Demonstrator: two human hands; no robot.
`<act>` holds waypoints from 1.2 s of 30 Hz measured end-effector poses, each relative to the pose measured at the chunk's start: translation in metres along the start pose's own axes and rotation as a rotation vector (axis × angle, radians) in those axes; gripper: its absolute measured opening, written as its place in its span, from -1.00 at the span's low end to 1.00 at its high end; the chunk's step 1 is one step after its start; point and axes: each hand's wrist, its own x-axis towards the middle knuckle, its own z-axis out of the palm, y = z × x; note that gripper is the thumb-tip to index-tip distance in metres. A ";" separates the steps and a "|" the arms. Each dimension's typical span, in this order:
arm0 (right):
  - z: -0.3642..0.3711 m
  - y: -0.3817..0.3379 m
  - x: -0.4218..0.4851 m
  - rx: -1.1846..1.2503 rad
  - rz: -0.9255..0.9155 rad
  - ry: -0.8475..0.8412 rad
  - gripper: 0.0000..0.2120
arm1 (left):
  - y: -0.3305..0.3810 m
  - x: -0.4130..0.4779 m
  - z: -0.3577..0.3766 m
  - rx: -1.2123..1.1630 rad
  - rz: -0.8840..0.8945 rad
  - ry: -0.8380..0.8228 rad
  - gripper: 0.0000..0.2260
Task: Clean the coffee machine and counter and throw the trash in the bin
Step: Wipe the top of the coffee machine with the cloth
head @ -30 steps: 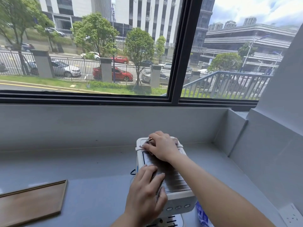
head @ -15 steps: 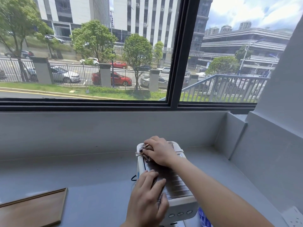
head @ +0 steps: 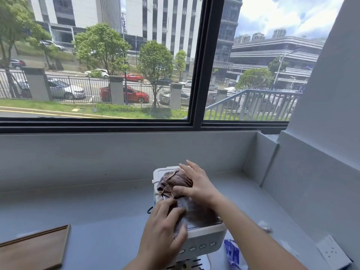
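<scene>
A white coffee machine point(head: 202, 237) stands on the grey counter point(head: 93, 213), low in the middle of the view. On its top, at the back, lies a bunched brown cloth point(head: 173, 181). My right hand point(head: 196, 184) rests against the cloth with its fingers stretched out and apart; the cloth sits between thumb and fingers. My left hand point(head: 165, 230) lies on the machine's front left corner, fingers on the ribbed top and thumb over the front edge, holding it.
A wooden board point(head: 33, 248) lies at the lower left of the counter. Right of the machine are a blue and white wrapper point(head: 231, 254) and a crumpled white scrap point(head: 264, 226). A wall socket point(head: 331, 254) sits on the right wall. A black cord point(head: 150, 210) hangs at the machine's left.
My right hand has spread its fingers, so the bunched cloth now shows beside it. My left hand stays on the machine's front corner. The view has tilted slightly.
</scene>
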 end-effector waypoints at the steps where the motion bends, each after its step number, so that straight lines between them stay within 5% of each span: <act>1: -0.003 0.005 -0.007 -0.017 0.047 0.059 -0.35 | 0.000 0.002 -0.002 -0.047 -0.031 0.000 -0.76; 4: 0.002 0.015 -0.028 -0.157 0.136 0.189 -0.54 | -0.001 0.024 -0.008 -0.079 -0.044 0.050 -0.70; 7: 0.013 0.015 -0.039 -0.235 0.101 0.200 -0.52 | -0.003 0.066 -0.011 0.104 0.011 0.064 -0.57; 10: 0.014 0.012 -0.039 -0.269 0.095 0.255 -0.60 | -0.012 0.111 -0.008 0.247 0.027 -0.263 -0.38; 14: 0.013 0.015 -0.041 -0.285 0.135 0.313 -0.76 | -0.030 0.148 0.006 0.292 0.045 -0.631 -0.49; 19: 0.016 0.018 -0.039 -0.296 0.138 0.326 -0.83 | -0.035 0.161 0.019 0.234 -0.002 -0.496 -0.71; 25: 0.018 0.022 -0.039 -0.304 0.127 0.349 -0.86 | -0.047 0.159 0.016 0.261 -0.214 -0.379 -0.74; 36: 0.018 0.018 -0.038 -0.312 0.130 0.368 -0.88 | -0.050 0.112 -0.003 0.270 -0.138 -0.243 -0.80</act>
